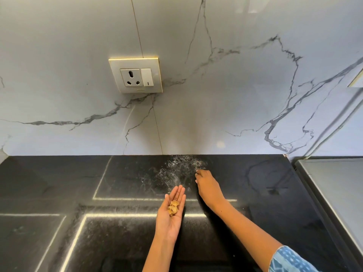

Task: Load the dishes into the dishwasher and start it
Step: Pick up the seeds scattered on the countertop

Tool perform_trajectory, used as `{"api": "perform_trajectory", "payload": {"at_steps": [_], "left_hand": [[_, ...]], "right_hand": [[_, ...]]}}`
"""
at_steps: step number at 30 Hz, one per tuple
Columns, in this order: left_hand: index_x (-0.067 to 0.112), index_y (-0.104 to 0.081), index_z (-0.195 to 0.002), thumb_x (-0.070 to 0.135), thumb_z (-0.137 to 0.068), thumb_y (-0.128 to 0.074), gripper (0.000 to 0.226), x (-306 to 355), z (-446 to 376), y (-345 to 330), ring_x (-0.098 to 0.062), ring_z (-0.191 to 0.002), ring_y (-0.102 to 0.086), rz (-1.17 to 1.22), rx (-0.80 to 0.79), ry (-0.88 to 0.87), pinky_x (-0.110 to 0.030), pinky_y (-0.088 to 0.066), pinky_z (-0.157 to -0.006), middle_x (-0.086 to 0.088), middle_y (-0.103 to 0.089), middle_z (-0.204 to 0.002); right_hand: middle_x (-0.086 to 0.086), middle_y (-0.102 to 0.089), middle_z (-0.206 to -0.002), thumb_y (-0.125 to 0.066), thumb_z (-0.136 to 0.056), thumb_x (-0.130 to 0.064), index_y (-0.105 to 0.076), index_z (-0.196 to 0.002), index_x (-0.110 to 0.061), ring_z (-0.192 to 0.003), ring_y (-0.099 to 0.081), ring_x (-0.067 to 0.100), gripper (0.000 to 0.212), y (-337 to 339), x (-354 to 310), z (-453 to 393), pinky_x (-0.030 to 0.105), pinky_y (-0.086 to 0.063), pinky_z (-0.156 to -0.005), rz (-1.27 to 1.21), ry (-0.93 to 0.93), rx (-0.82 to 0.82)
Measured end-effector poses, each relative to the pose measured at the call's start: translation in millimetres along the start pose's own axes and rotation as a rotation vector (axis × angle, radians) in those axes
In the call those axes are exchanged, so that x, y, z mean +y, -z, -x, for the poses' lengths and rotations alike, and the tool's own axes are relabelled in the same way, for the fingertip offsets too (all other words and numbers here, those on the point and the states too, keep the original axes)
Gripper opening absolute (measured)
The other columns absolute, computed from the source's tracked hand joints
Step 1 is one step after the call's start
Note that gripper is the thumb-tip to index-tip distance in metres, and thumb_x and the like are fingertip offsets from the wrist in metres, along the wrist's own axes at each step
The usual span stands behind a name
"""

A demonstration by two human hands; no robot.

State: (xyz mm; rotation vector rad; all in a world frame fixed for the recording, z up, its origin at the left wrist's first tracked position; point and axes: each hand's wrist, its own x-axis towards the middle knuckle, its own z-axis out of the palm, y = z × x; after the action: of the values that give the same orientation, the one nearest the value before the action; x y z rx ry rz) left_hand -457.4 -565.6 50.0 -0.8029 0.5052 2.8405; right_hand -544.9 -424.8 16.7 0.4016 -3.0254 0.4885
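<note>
Just ahead of the right hand's (pixel 206 185) fingertips (pixel 198 171), head view: a pale powdery smear (pixel 180 169) on the glossy black stone countertop (pixel 59 183), reaching to the foot of the white veined marble backsplash (pixel 235 95). Right hand lies palm down, fingers bent toward the counter, tips at the smear's right edge; whether they pinch anything, cannot tell. Left hand (pixel 172 211) is palm up, fingers straight and pressed together, with a small heap of tan shell-like scraps (pixel 173 207) cupped in the palm, just left of the right wrist.

Likely step: clearing counter debris, a side job to loading. To do it well, sweep the residue toward the cupped left palm, keep that palm level so scraps stay put, fingers closed so nothing slips through.

Dishes and dishwasher: not in view, so no relation to the fingers can be given. White wall socket with switch (pixel 135 76) sits well above the hands. Grey appliance top (pixel 337 183) lies far right of the right hand.
</note>
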Motion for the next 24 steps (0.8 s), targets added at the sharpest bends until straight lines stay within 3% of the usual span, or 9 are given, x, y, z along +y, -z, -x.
{"api": "perform_trajectory", "payload": {"at_steps": [3,5,8,11,14,16,18,22,24], "left_hand": [[-0.009,-0.065,-0.104,0.018,-0.102,-0.034,0.041,-1.6,14.5,4.5,-0.029,-0.103,-0.065,-0.005,0.005,-0.004,-0.04,-0.055,-0.083,-0.024,-0.064,-0.117],[-0.01,-0.063,-0.111,0.018,-0.102,-0.034,0.041,-4.6,27.0,8.4,-0.029,-0.106,-0.063,-0.009,0.0,-0.003,-0.039,-0.055,-0.082,-0.024,-0.063,-0.118],[-0.009,-0.056,-0.118,0.018,-0.102,-0.034,0.038,-9.7,43.9,15.2,-0.029,-0.108,-0.063,-0.026,0.014,-0.006,-0.038,-0.055,-0.084,-0.023,-0.063,-0.119],[-0.008,-0.056,-0.116,0.017,-0.102,-0.033,0.036,-14.7,59.5,21.7,-0.025,-0.101,-0.067,-0.015,0.016,-0.005,-0.034,-0.056,-0.081,-0.021,-0.064,-0.116],[-0.007,-0.058,-0.11,0.018,-0.102,-0.036,0.034,-18.6,76.5,25.1,-0.02,-0.084,-0.071,0.036,0.006,0.031,-0.028,-0.059,-0.069,-0.019,-0.064,-0.11],[-0.007,-0.057,-0.115,0.019,-0.101,-0.036,0.036,-20.2,86.1,27.3,-0.021,-0.092,-0.07,0.067,-0.044,0.082,-0.027,-0.058,-0.065,-0.019,-0.063,-0.117],[-0.006,-0.055,-0.122,0.019,-0.101,-0.035,0.038,-19.1,96.4,30.4,-0.023,-0.105,-0.065,0.072,-0.084,0.115,-0.029,-0.058,-0.071,-0.018,-0.061,-0.124],[-0.006,-0.052,-0.126,0.02,-0.102,-0.033,0.04,-14.7,118.4,38.3,-0.025,-0.11,-0.062,0.086,-0.115,0.112,-0.033,-0.056,-0.083,-0.019,-0.058,-0.128],[-0.006,-0.052,-0.126,0.02,-0.102,-0.033,0.04,-11.8,132.9,43.6,-0.026,-0.113,-0.061,0.079,-0.12,0.062,-0.035,-0.053,-0.088,-0.02,-0.057,-0.129]], "right_hand": [[0.012,-0.052,-0.127,-0.048,-0.089,0.002,-0.055,-0.123,0.003,-0.116,-0.047,0.027,0.035,-2.8,-3.2,39.4,0.033,-0.049,-0.087,0.004,0.053,0.069],[0.011,-0.059,-0.114,-0.054,-0.083,0.005,-0.063,-0.11,0.002,-0.105,-0.054,0.026,0.029,-3.5,-4.8,65.5,0.028,-0.049,-0.082,-0.075,0.059,0.103],[0.005,-0.061,-0.108,-0.051,-0.089,-0.004,-0.066,-0.105,-0.003,-0.102,-0.055,0.018,0.022,9.0,-21.1,99.8,0.016,-0.041,-0.087,-0.252,0.008,0.136],[0.003,-0.066,-0.104,-0.048,-0.089,-0.019,-0.07,-0.102,-0.006,-0.098,-0.059,0.012,0.028,37.8,-59.1,126.5,0.011,-0.04,-0.091,-0.346,0.152,0.267],[0.0,-0.066,-0.105,-0.047,-0.091,-0.021,-0.069,-0.103,-0.009,-0.101,-0.057,0.007,0.028,57.3,-93.5,148.6,0.01,-0.041,-0.092,-0.42,0.265,0.319],[0.0,-0.067,-0.102,-0.056,-0.089,-0.015,-0.069,-0.1,-0.008,-0.1,-0.056,0.004,0.018,61.8,-108.3,160.6,0.009,-0.04,-0.094,-0.439,0.309,0.353],[0.002,-0.069,-0.099,-0.064,-0.084,-0.011,-0.07,-0.097,-0.005,-0.098,-0.056,0.002,0.016,62.1,-118.6,173.4,0.006,-0.038,-0.094,-0.428,0.356,0.39],[-0.006,-0.069,-0.103,-0.056,-0.091,-0.024,-0.071,-0.102,-0.013,-0.099,-0.06,0.0,0.022,68.9,-134.9,203.0,0.018,-0.049,-0.086,-0.541,0.258,0.396],[-0.012,-0.069,-0.101,-0.053,-0.094,-0.021,-0.07,-0.103,-0.019,-0.098,-0.063,0.002,0.019,76.3,-150.3,217.0,0.019,-0.05,-0.083,-0.781,0.088,0.417]]}}
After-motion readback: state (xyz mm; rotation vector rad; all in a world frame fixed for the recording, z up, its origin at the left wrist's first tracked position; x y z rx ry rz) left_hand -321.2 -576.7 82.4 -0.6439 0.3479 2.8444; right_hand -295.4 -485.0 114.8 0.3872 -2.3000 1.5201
